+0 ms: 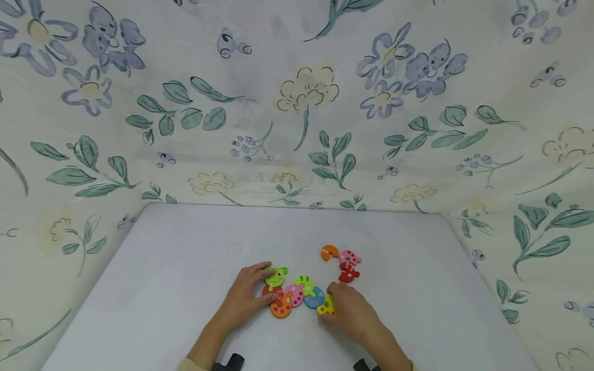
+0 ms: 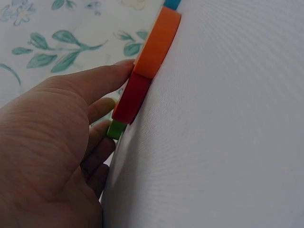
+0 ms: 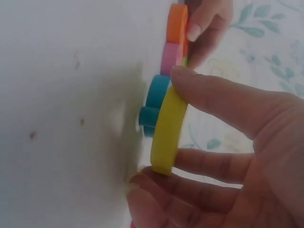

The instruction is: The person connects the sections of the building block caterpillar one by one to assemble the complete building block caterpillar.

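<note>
A caterpillar-like chain of flat puzzle pieces lies on the table. It runs from a green face piece (image 1: 277,276) through red (image 1: 267,291), orange (image 1: 281,308), pink (image 1: 295,296) and light green (image 1: 304,283) pieces to a blue piece (image 1: 314,298). My left hand (image 1: 242,294) rests at the chain's left end, thumb on the red piece and fingers by the green face. With thumb and fingers, my right hand (image 1: 356,313) pinches a yellow puzzle piece (image 3: 168,130), tilted and partly over the blue one. Whether those two interlock, I cannot tell.
Beyond my right hand lie three loose pieces: orange (image 1: 329,252), pink (image 1: 349,257) and red (image 1: 349,273). The white table (image 1: 185,247) is backed by a flower-printed cloth (image 1: 260,180) along its far edge and sides.
</note>
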A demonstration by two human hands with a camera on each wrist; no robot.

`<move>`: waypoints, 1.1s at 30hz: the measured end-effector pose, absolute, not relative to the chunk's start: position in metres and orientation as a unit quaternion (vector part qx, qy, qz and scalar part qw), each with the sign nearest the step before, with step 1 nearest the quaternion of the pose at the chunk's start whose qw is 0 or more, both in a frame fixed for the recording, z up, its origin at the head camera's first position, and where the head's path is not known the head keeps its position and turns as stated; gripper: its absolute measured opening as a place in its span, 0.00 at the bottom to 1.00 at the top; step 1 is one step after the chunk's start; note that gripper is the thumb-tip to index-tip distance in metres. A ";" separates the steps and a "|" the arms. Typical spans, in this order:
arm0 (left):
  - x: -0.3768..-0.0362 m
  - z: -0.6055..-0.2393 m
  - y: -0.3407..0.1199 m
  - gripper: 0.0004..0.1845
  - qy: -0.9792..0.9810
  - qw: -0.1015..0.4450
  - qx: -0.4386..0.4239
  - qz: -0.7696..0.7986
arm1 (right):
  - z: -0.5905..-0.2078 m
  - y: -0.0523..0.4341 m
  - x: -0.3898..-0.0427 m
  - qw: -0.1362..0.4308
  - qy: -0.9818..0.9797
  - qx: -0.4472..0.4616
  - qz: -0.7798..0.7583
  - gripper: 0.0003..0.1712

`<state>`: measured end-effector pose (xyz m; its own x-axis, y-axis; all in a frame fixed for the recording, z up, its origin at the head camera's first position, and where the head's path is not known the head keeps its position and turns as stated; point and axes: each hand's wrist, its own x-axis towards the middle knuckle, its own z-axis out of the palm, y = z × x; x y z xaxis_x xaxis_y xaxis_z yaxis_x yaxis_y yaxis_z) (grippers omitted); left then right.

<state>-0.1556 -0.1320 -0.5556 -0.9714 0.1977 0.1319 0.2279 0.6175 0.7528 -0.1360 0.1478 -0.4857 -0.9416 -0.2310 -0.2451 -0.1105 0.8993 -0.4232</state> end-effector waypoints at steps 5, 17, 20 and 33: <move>-0.155 -0.556 -0.133 0.30 -0.896 0.021 -0.123 -0.426 | -0.487 0.144 -0.135 0.127 0.969 -0.100 -0.184 0.31; -0.153 -0.554 -0.133 0.30 -0.898 0.020 -0.121 -0.423 | -0.491 0.140 -0.132 0.107 0.975 -0.110 -0.159 0.31; -0.153 -0.554 -0.132 0.30 -0.898 0.019 -0.119 -0.422 | -0.491 0.140 -0.130 0.103 0.976 -0.107 -0.160 0.31; -0.153 -0.553 -0.133 0.29 -0.894 0.016 -0.124 -0.430 | -0.499 0.137 -0.129 0.098 0.980 -0.087 -0.148 0.33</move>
<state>-0.1531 -0.1329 -0.5529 -0.9688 0.2075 0.1358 0.2357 0.5999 0.7646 -0.1287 0.1369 -0.4989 -0.9655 -0.1996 -0.1670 -0.1414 0.9412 -0.3069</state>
